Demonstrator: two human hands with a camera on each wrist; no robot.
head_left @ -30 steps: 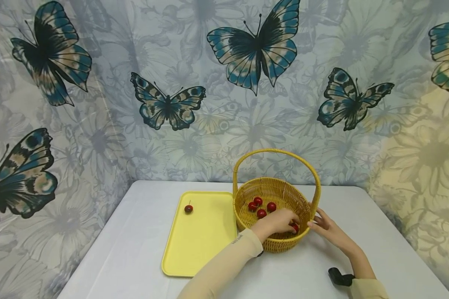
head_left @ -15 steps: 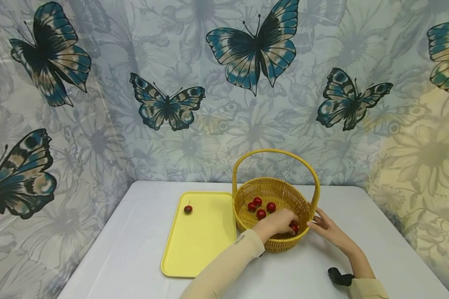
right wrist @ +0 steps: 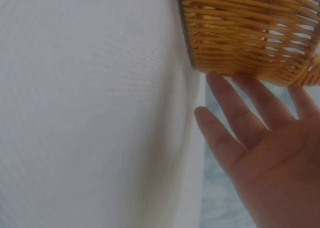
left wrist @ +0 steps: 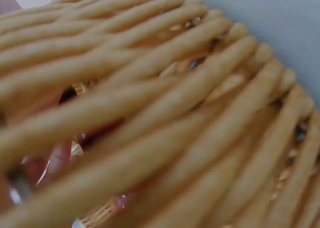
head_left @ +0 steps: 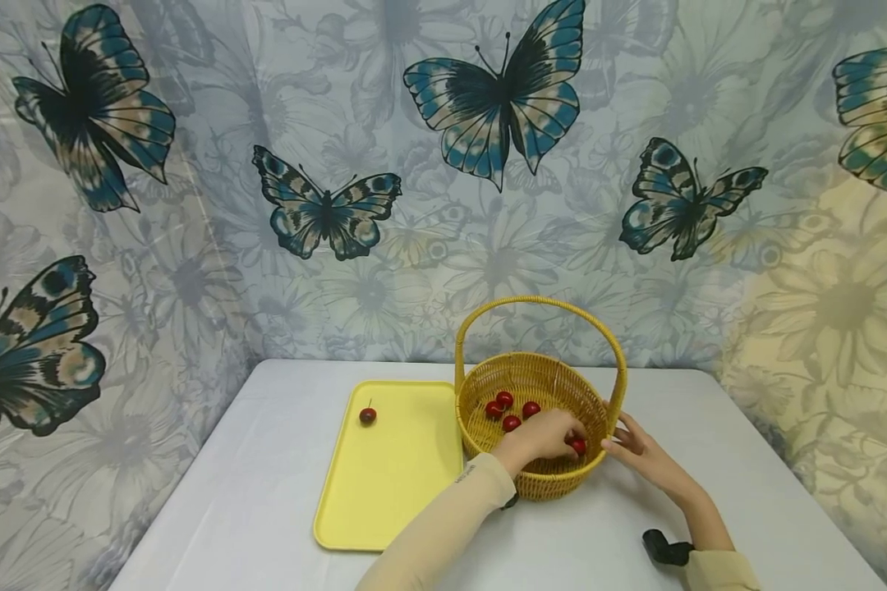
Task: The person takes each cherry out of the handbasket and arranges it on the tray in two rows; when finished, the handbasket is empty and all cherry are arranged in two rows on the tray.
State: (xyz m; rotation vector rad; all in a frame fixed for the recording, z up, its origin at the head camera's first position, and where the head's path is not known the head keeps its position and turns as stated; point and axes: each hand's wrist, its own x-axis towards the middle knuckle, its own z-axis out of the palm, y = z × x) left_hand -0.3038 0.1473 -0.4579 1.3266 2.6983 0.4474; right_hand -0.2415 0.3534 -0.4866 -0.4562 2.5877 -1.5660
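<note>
Wicker basket sits on the table, just off the right edge of the yellow tray. Left hand is inside, thumb and fingers pinching a red cherry. Right hand touches basket's right side, fingers straight and spread, presumably steadying it. Four loose cherries inside; basket likely stops them rolling. Lone cherry near tray's far left corner.

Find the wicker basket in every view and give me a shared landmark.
Head: the wicker basket stands right of centre on the table.
Left wrist: its blurred weave fills most of the picture.
Right wrist: upper right, above the right hand.
Shared landmark: that hand, in head and right wrist.
</note>
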